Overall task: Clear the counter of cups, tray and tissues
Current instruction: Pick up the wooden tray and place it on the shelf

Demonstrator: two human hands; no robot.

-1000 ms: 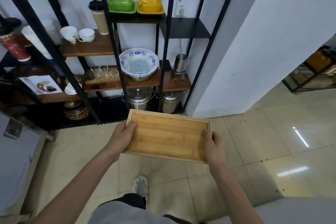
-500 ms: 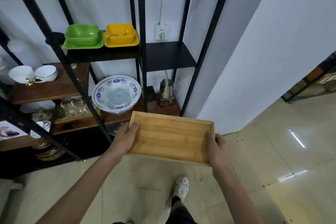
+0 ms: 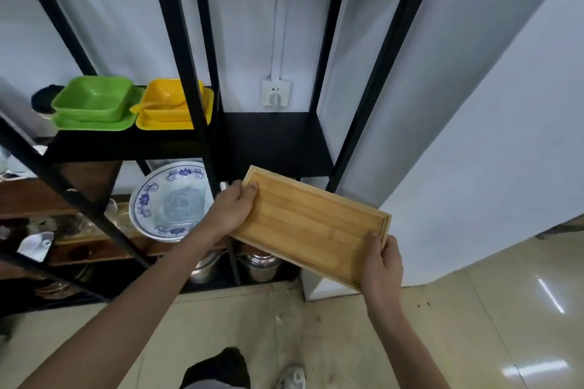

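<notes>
An empty bamboo tray (image 3: 311, 224) is held in the air in front of a black metal shelf unit, turned so its far-left corner points at the rack. My left hand (image 3: 232, 210) grips the tray's far-left corner, thumb on its inner face. The near-right corner is clasped by my right hand (image 3: 380, 264). The tray's far edge is just below the front lip of a bare black shelf (image 3: 271, 142). No cups or tissues are on the tray.
Green dish (image 3: 91, 103) and yellow dish (image 3: 172, 107) sit on the black shelf's left part. A blue-and-white bowl (image 3: 172, 200) lies one level lower. Steel pots (image 3: 260, 265) stand at the bottom. Black uprights (image 3: 186, 73) frame the bays; a white wall (image 3: 489, 136) is at the right.
I have stepped closer to the rack and the view has tilted up. The tray has risen toward the bare black shelf and rotated, its right end now nearer to me.
</notes>
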